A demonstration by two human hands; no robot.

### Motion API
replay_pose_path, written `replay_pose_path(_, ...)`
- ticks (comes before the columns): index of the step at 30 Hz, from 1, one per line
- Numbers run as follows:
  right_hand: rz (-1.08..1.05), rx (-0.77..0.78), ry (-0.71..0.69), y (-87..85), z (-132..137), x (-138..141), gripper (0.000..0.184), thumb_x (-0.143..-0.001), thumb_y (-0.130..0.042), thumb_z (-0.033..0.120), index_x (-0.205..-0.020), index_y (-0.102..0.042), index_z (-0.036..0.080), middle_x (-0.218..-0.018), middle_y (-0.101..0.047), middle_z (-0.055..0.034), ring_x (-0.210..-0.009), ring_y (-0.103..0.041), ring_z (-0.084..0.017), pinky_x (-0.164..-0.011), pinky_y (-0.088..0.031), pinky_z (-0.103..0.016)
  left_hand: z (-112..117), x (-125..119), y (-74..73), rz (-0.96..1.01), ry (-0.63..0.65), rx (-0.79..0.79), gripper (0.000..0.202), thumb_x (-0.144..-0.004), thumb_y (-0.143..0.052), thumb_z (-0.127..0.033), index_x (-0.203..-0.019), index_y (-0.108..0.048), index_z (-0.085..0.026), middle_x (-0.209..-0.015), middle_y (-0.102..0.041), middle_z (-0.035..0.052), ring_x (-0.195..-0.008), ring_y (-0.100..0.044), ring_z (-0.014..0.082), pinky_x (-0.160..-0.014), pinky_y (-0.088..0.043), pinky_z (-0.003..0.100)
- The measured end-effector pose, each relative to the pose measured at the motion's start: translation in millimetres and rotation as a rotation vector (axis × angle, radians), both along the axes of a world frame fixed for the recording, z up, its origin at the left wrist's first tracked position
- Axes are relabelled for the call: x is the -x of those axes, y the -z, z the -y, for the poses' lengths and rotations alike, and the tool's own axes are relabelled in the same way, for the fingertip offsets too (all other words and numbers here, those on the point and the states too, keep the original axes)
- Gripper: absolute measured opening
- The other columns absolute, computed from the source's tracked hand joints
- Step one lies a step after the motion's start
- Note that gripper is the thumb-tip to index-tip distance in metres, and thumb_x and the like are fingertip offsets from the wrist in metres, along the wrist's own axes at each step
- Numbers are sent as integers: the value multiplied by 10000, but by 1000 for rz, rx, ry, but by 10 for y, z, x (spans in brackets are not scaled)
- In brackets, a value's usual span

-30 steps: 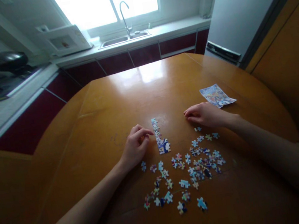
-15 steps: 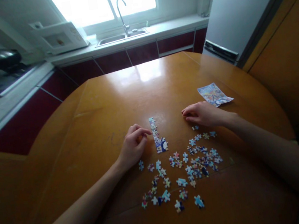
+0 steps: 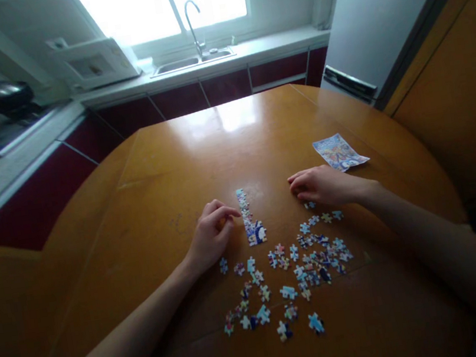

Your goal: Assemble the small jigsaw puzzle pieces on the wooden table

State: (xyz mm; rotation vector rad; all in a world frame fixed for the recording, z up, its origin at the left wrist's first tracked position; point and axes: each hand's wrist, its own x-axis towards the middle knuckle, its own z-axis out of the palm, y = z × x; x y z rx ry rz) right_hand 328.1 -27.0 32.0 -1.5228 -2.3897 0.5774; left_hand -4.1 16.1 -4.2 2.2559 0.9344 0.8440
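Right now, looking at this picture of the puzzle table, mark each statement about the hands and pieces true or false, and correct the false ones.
1. The left hand rests on the table just to the left of the joined strip of pieces. True.
2. The loose pieces are stacked in a box. False: they lie scattered on the table, nearer the person than both hands.
3. The printed sheet lies flat on the table beyond the right hand. True.
4. The right hand lifts the printed sheet. False: it lies palm down on the table, apart from the sheet.
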Motion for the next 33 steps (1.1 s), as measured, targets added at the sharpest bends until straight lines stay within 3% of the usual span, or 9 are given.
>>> replay_pose_path(10,-3,-32,-15,5,-6,14,173,-877,-600,199,-941,-756,236,-1239,-709,-39,-1079,-673,-226,-919,-496,-332,30,1,-50,-49,63,-48,209,-899,-500,-147,-913,-701,-201,-901,-551,41,-923,-526,203,-855,-452,372)
replay_pose_path(14,1,-38,-11,6,-9,18,169,-884,-595,203,-929,-755,232,-1228,-709,-43,-1061,-669,-219,-913,-490,-324,74,6,-59,-167,170,-113,365,-810,-499,-71,-1060,-707,-236,-994,-522,47,-994,-471,223,-907,-436,397)
replay_pose_path(19,-12,-28,9,-9,-4,36,162,-885,-599,204,-918,-755,237,-1132,-738,-41,-994,-673,-207,-871,-486,-316,89,-3,-60,-247,204,-139,465,-793,-499,-48,-1145,-698,-276,-1021,-486,49,-992,-437,226,-908,-439,400)
replay_pose_path(25,-19,-7,44,-16,-3,45,157,-885,-608,234,-915,-762,246,-1038,-756,-37,-929,-673,-198,-836,-475,-308,104,-5,-76,-290,238,-188,422,-820,-519,-57,-1102,-725,-294,-1026,-489,49,-999,-434,232,-923,-432,415)
replay_pose_path(33,-33,-29,65,7,-8,49,180,-879,-599,245,-930,-771,254,-1052,-762,-44,-939,-683,-215,-832,-483,-318,113,-10,-45,-348,240,-189,410,-855,-509,-73,-1173,-657,-284,-1102,-496,62,-1061,-433,247,-973,-431,442)
